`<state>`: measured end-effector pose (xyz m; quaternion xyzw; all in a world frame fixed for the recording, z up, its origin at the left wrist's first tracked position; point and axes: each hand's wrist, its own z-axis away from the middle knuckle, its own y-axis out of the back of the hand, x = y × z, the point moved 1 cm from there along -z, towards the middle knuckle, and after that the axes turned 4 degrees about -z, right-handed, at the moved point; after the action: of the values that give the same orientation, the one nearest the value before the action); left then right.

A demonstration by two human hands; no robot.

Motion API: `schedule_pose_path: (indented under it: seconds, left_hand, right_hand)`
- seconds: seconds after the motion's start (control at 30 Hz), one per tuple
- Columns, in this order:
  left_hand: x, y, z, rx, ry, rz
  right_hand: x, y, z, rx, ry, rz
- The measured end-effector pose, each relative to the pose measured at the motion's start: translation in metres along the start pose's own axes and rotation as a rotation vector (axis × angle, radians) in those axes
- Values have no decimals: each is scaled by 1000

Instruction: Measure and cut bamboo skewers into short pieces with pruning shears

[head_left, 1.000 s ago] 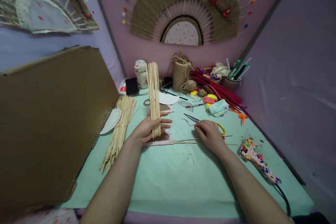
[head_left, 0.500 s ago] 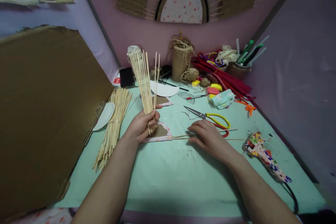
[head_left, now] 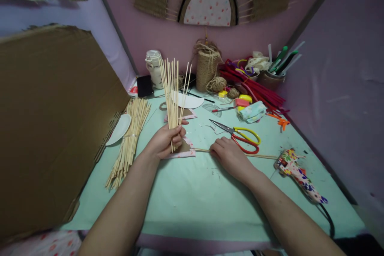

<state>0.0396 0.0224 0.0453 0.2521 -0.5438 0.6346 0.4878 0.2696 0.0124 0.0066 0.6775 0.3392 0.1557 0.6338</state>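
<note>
My left hand (head_left: 169, 138) is closed around a fan of thin wooden sticks (head_left: 171, 96), held upright above the table. Beneath it lies a cardboard piece edged with pink-dotted fabric (head_left: 189, 154), partly hidden by the hand. Low on the table, my right hand (head_left: 226, 154) has its fingers closed over thin wooden sticks lying flat (head_left: 264, 156), which reach from the fabric edge toward the glue gun. Scissors (head_left: 244, 138) with yellow and red handles lie just beyond the right hand. A second fabric-edged cardboard piece (head_left: 187, 113) lies farther back.
A tied bundle of sticks (head_left: 129, 144) and a white half-disc (head_left: 120, 130) lie at left beside a large cardboard sheet (head_left: 54, 128). The floral glue gun (head_left: 300, 176) is at right. Twine (head_left: 207, 68), a jar (head_left: 154, 70) and red pipe cleaners (head_left: 255, 88) stand along the back.
My right hand has shifted slightly left and its fingers have drawn together on the flat sticks, which now lie closer together. The sticks in my left hand have tilted a little to the right.
</note>
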Motion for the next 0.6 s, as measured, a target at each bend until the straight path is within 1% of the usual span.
schedule_pose_path:
  seconds: [0.07, 0.1, 0.17, 0.23, 0.3, 0.37, 0.4, 0.47, 0.53, 0.6]
  left_hand:
    - [-2, 1, -1, -2, 9, 17]
    - [-3, 2, -2, -6, 20, 25]
    - [-7, 3, -3, -20, 63, 39]
    - [-12, 1, -2, -58, 129, 59]
    - [-17, -4, 0, -146, 201, 97]
    - [-21, -11, 4, -276, 276, 130]
    - [-23, -14, 6, -344, 316, 135]
    - [-27, -18, 8, -439, 379, 123]
    - [-29, -19, 9, -459, 390, 104]
    - [-31, -18, 7, -419, 357, 105]
  right_hand:
    - [-8, 11, 4, 77, 35, 98]
    - [-14, 19, 6, 151, 61, 143]
    - [-28, 38, 11, 356, 137, 196]
    - [-40, 58, 11, 529, 287, 201]
    - [-46, 71, 7, 626, 507, 184]
    - [-42, 76, -3, 673, 675, 203]
    - [-38, 76, -8, 674, 723, 221]
    - [-27, 70, -17, 629, 766, 241]
    - [-16, 60, -22, 572, 765, 242]
    - [-9, 51, -23, 563, 748, 223]
